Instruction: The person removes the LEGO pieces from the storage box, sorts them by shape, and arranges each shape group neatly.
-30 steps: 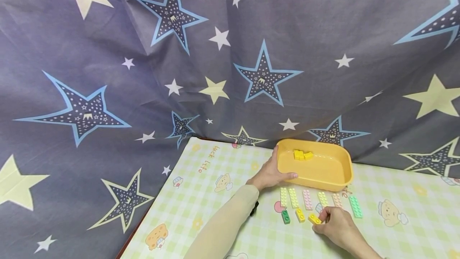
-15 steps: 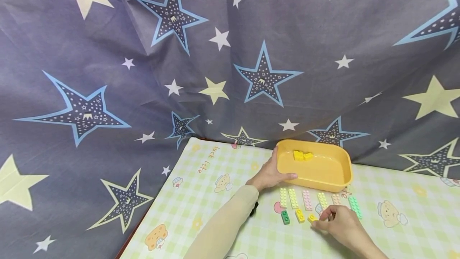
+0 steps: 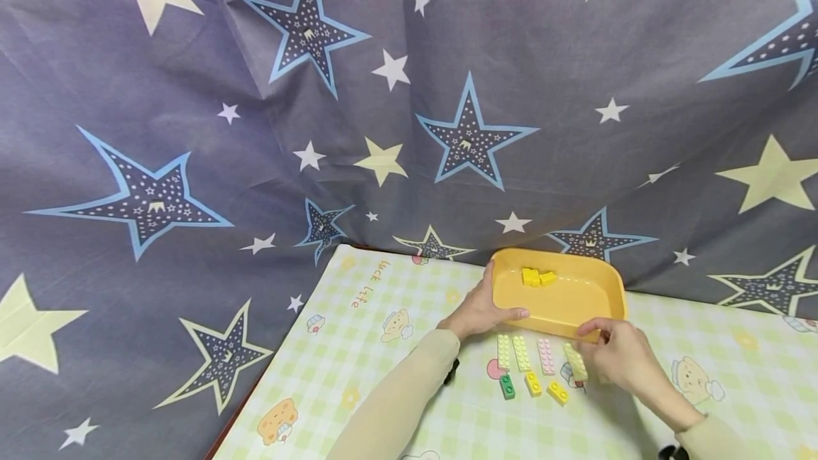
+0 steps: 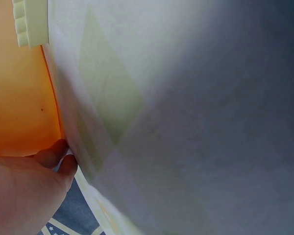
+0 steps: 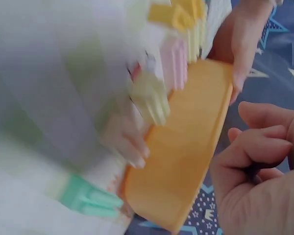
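My left hand (image 3: pixel 479 307) grips the left end of the yellow tray (image 3: pixel 556 318), its thumb over the front rim. Two small yellow bricks (image 3: pixel 538 277) lie in the tray. My right hand (image 3: pixel 623 360) is by the tray's front right corner, fingers bent, with nothing seen in it. Below it, in the right wrist view, are a peach brick (image 5: pixel 125 142) and a mint green brick (image 5: pixel 90 198), both blurred. Left of this hand lie a pale yellow brick (image 3: pixel 575 362), a pink brick (image 3: pixel 546 356) and two more pale bricks (image 3: pixel 513 353).
In front of the long bricks lie a dark green brick (image 3: pixel 508 386) and two small yellow bricks (image 3: pixel 545 388). A checked cloth (image 3: pixel 358 353) covers the table. A star-patterned curtain (image 3: pixel 409 112) hangs behind the tray.
My right hand has let go of the rightmost small yellow brick and moved up and right toward the tray. The nearest pale yellow brick looks slightly shifted. My left hand stays put.
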Demonstrator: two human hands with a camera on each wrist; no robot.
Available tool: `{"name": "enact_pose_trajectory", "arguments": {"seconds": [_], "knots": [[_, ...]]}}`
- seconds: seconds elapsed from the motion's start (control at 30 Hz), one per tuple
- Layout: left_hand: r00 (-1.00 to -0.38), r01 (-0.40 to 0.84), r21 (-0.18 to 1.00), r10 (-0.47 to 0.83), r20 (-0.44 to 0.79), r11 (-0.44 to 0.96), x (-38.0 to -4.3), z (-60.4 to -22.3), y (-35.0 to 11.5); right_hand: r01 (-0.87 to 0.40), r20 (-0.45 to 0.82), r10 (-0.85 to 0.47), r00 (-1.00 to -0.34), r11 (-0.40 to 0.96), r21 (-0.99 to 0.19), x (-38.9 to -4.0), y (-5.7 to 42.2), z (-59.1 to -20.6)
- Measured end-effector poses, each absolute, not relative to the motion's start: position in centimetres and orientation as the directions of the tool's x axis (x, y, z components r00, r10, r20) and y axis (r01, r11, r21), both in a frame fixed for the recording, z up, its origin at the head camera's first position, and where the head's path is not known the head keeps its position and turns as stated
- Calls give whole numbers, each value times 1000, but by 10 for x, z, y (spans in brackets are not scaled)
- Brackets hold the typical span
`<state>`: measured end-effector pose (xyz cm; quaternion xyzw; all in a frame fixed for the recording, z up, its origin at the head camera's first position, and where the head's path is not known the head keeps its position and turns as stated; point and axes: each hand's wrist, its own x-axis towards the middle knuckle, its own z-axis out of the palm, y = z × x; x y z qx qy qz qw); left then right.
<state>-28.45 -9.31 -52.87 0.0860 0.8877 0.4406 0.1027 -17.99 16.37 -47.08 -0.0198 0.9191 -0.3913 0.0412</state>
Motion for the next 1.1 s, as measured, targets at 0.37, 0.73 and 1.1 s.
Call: {"name": "enact_pose_trajectory", "arguments": {"seconds": [0.37, 0.73, 1.1], "knots": [[-965, 43, 799, 231, -121, 600, -284, -532, -96, -127, 56, -124, -991, 697, -706, -237, 167, -466], [-965, 47, 794, 232, -120, 606, -286, -530, -94, -210, 146, -150, -978, 733, -647, -295, 168, -480], [-966, 40, 790, 224, -125, 612, -286, -529, -93, -155, 9, -204, -979, 712, -685, -325, 166, -496]]}}
